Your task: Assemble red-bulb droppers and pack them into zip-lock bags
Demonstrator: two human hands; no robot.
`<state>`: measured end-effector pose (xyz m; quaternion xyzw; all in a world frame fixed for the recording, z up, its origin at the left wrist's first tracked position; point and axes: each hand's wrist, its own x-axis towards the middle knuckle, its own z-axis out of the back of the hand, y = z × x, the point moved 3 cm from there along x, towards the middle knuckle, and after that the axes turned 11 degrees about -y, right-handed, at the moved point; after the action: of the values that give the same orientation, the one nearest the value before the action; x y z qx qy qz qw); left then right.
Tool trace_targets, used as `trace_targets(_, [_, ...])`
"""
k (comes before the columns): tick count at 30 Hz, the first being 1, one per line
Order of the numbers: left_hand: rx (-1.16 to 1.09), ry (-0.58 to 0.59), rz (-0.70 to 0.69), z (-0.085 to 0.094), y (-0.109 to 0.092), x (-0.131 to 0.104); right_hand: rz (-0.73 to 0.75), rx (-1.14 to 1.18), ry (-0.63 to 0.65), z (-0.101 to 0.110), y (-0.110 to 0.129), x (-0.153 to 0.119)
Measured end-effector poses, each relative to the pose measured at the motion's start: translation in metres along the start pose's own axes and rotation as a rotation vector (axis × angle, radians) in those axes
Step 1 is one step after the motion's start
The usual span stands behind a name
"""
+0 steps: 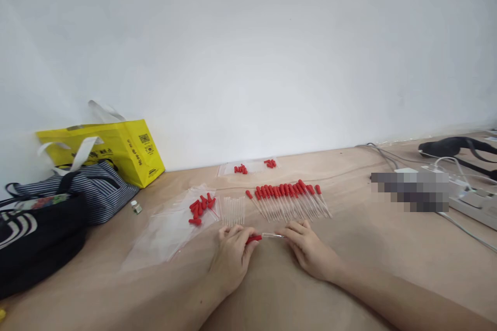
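Between the thumb and fingers of my left hand (233,251) is a red rubber bulb (254,239), its open end facing right. My right hand (308,248) pinches a clear glass dropper tube (272,235), whose left end points at the bulb's mouth. Whether tube and bulb touch, I cannot tell. Just beyond my hands lies a row of droppers with red bulbs (287,199), side by side. Left of that row are several bare glass tubes (234,211). Loose red bulbs (200,206) sit in a pile on a clear plastic bag.
Flat plastic bags (163,232) cover the table's left middle. More red bulbs (240,169) lie on plastic near the wall. At left stand a yellow bag (128,152), a striped bag (104,191), a black bag (42,243) and a small bottle (135,207). A power strip (473,201) with cables is at right.
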<state>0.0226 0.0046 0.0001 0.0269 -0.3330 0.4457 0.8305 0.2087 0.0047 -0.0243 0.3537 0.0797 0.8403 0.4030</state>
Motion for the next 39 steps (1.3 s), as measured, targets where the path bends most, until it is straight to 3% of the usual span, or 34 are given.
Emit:
trace_targets(8, [-0.021, -0.017, 0.013, 0.001, -0.002, 0.002, 0.014, -0.009, -0.024, -0.002, 0.007, 0.005])
trace_targets(16, [-0.062, -0.06, 0.109, -0.002, -0.002, -0.001, 0.115, -0.053, -0.101, 0.001, 0.018, 0.008])
trace_targets(24, [-0.068, -0.011, -0.018, 0.001, -0.012, -0.002, 0.257, -0.197, -0.12, 0.004, 0.016, 0.009])
trace_targets(39, [-0.033, -0.042, -0.147, 0.004, -0.022, -0.002, 0.23, -0.102, -0.131, -0.006, 0.022, 0.012])
